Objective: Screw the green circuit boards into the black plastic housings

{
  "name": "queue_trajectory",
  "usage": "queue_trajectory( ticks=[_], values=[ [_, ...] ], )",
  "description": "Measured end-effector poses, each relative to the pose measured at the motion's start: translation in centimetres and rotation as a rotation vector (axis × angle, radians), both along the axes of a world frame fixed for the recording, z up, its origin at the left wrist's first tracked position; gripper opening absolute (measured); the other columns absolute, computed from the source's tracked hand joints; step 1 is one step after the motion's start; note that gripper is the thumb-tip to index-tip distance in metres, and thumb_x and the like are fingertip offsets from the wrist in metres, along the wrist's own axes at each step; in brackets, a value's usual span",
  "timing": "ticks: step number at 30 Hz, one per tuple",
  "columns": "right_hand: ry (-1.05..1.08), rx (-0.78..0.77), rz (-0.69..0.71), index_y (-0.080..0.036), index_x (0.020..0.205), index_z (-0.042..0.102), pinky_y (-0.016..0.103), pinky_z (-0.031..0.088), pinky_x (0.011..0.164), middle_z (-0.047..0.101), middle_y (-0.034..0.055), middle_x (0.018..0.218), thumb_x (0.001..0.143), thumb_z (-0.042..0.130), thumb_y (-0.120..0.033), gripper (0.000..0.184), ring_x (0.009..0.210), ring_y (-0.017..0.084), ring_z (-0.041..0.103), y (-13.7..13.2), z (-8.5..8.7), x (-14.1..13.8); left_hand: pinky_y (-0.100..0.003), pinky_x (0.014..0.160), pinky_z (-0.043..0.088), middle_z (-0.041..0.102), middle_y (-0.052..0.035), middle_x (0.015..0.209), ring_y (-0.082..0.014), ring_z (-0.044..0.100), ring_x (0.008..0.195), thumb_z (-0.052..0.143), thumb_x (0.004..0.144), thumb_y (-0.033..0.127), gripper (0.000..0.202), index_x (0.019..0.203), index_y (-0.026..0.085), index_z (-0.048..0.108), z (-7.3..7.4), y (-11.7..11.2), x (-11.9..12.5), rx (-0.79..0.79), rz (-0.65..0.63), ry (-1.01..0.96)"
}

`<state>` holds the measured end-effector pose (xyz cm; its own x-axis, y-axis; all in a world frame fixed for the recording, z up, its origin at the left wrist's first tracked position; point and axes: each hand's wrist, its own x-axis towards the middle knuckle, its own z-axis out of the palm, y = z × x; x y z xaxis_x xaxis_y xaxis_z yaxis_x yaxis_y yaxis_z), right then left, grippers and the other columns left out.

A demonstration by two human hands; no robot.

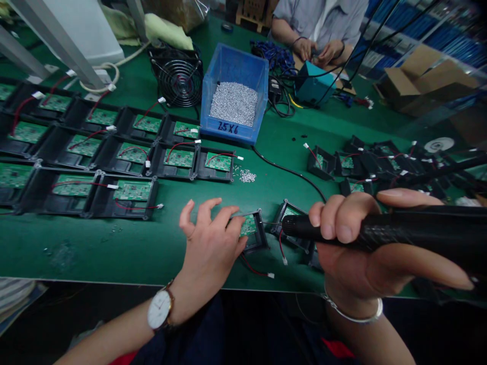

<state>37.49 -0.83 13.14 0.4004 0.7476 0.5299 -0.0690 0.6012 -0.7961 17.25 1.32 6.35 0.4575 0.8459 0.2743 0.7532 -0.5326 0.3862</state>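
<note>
My left hand (213, 243) steadies a small black plastic case (262, 234) on the green bench, thumb and index finger at its left side, other fingers spread. Inside the case lies a green circuit board (249, 225), partly covered by my fingers. A red-and-black lead with a white plug (270, 275) trails out toward the bench edge. Wrapped in my right hand (353, 238) is a black electric screwdriver (304, 226), held nearly level. Its thin bit points left and reaches the case's right rim. Just under the screwdriver's nose sits another case (291, 238) with a board.
Rows of black cases (125, 197) with boards fill the left. Loose screws (247, 176) lie behind my left hand. Farther back stand a blue bin (236, 133) of screws and a fan (178, 76). More cases (357, 162) are piled right. A co-worker's hands (317, 53) work opposite.
</note>
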Motion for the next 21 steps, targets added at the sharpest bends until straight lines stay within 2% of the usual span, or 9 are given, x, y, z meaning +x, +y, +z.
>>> queue_trajectory(
  ticks=[10,15,21],
  values=[
    [0.01,-0.006,-0.011,-0.028,0.115,0.077,0.03,0.055,0.056,0.062,-0.0089,0.063,0.084,0.09,-0.066,0.05,0.051,0.012,0.054,-0.15,0.13,0.01,-0.077,0.122,0.022,0.087,-0.0025,0.123,-0.0449,0.063,0.135,0.093,0.087,0.024,0.02,0.101,0.027,0.08,-0.15,0.04,0.42,-0.02,-0.011,-0.047],
    [0.007,-0.025,-0.027,-0.03,0.112,0.076,0.03,0.054,0.055,0.062,-0.01,0.062,0.083,0.089,-0.069,0.05,0.05,0.012,0.053,-0.19,0.26,-0.04,-0.078,0.122,0.022,0.087,-0.0037,0.118,-0.046,0.063,0.134,0.096,0.085,0.025,0.028,0.108,0.027,0.081,0.01,0.0,0.39,-0.034,-0.013,-0.02],
    [0.015,-0.016,-0.023,-0.029,0.114,0.076,0.031,0.055,0.056,0.062,-0.0092,0.063,0.083,0.089,-0.068,0.051,0.051,0.013,0.053,-0.2,0.17,0.02,-0.077,0.123,0.022,0.087,-0.0029,0.118,-0.0456,0.064,0.135,0.096,0.085,0.026,0.023,0.102,0.025,0.081,-0.15,0.14,0.57,0.001,-0.019,-0.02]
  ],
)
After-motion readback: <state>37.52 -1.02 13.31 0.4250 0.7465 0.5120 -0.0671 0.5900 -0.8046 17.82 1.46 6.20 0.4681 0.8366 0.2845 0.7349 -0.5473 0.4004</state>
